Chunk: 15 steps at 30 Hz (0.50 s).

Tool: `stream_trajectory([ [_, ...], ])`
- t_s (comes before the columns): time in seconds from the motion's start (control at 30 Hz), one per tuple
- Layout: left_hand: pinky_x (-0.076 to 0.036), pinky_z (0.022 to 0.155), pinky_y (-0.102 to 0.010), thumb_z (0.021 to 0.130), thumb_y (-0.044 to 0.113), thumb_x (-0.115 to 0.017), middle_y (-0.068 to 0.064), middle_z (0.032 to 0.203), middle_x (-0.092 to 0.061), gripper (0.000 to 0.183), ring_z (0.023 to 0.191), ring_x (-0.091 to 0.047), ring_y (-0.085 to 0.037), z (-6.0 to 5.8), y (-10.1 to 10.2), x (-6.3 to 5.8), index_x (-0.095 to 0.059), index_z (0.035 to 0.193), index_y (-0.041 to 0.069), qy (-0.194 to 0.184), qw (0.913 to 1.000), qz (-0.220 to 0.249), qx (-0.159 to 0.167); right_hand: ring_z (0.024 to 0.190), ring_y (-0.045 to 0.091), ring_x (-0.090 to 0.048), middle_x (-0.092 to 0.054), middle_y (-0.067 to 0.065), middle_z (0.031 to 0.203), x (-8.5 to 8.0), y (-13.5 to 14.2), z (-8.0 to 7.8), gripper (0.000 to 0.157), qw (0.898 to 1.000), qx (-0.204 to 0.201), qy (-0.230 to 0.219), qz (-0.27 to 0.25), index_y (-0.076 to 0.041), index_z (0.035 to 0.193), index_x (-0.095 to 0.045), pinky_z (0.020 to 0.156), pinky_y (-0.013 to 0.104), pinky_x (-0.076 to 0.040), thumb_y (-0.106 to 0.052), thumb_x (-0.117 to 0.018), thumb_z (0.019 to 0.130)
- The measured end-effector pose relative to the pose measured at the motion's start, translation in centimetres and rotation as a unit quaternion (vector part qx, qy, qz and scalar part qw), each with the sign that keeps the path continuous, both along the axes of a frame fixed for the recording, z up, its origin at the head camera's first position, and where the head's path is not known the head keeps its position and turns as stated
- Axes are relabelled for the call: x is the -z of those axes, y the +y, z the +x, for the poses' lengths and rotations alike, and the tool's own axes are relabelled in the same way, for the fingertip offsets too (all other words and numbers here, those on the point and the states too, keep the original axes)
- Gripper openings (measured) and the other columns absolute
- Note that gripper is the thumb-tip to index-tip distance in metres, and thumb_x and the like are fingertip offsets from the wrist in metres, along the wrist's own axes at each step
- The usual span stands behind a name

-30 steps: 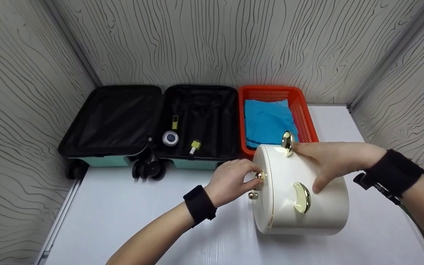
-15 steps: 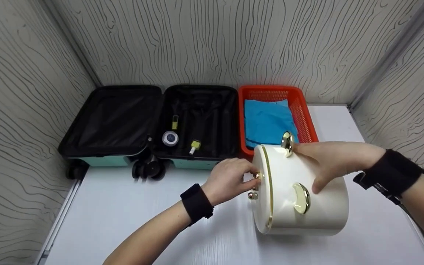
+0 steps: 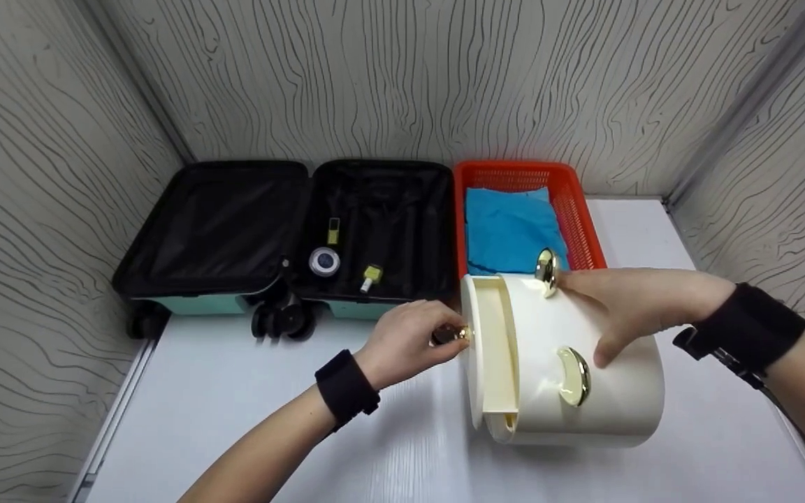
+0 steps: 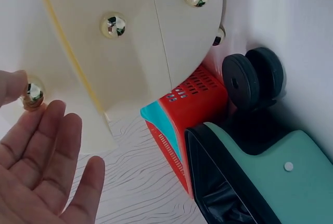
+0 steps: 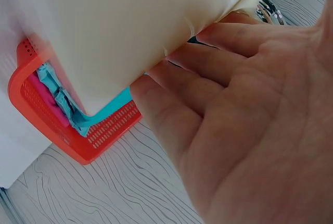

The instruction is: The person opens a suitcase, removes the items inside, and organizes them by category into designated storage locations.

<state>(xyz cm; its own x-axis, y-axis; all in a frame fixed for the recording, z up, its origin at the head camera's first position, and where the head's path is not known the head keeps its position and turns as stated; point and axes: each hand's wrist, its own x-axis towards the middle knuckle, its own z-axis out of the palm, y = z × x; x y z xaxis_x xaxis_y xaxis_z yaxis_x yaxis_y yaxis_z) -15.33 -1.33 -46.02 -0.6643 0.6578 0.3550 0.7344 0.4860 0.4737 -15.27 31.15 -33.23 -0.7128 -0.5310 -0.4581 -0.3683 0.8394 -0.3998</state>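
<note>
A cream, drum-shaped drawer box [image 3: 612, 405] with gold crescent trims stands on the white table, in the right half of the head view. Its top drawer [image 3: 497, 349] is pulled partway out to the left, and no contents show from here. My left hand [image 3: 409, 342] pinches that drawer's round gold knob [image 4: 34, 92] between thumb and fingertips. Two lower drawers, each with a gold knob [image 4: 113, 25], are closed in the left wrist view. My right hand [image 3: 643, 304] rests on the top of the box, its fingers [image 5: 166, 104] straight along the far side.
Behind the box, a red basket [image 3: 588, 230] holds folded blue cloth [image 3: 511, 230]. Left of it lies an open suitcase [image 3: 210, 230]; one half contains a round tin [image 3: 324, 261] and two small yellow-green items [image 3: 372, 274]. Patterned walls [image 3: 388, 84] enclose the table.
My left hand has moved left with the knob, and the top drawer has slid out of the box. My right hand and the box body have stayed put.
</note>
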Motion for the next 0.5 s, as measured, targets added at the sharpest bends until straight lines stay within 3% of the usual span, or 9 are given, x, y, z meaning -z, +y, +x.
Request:
stream_trajectory([
  [0.2,-0.052,0.079,-0.024,0.096,0.037,-0.073,0.011,0.100,-0.071,0.020,0.092,-0.065,-0.004,0.0,-1.5,0.0,-0.075,0.109,0.022,-0.011,0.9999,-0.004,-0.010,0.102,0.018,-0.057,-0.058,0.001,0.119,0.0,0.0,0.0,0.102,1.000,-0.003,0.001,-0.008,-0.008,0.146,-0.044,0.089,0.042,-0.051,-0.039,-0.097,0.065],
  [0.43,-0.052,0.079,-0.024,0.096,0.036,-0.074,0.012,0.100,-0.070,0.019,0.093,-0.064,-0.004,-0.1,-2.7,0.2,-0.075,0.107,0.022,0.003,0.9999,0.003,-0.013,0.100,0.015,-0.057,-0.058,-0.004,0.111,-0.1,-0.1,0.2,0.084,1.000,0.009,0.002,0.001,-0.017,0.136,-0.049,0.088,0.038,-0.050,-0.034,-0.095,0.067],
  [0.5,-0.052,0.079,-0.024,0.095,0.036,-0.075,0.013,0.100,-0.070,0.018,0.093,-0.063,-0.005,-0.1,-3.0,0.3,-0.075,0.107,0.022,0.005,0.9999,0.004,-0.014,0.101,0.015,-0.057,-0.058,-0.004,0.113,-0.1,-0.1,0.2,0.086,1.000,0.008,0.003,-0.001,-0.017,0.138,-0.048,0.089,0.038,-0.050,-0.034,-0.095,0.068],
])
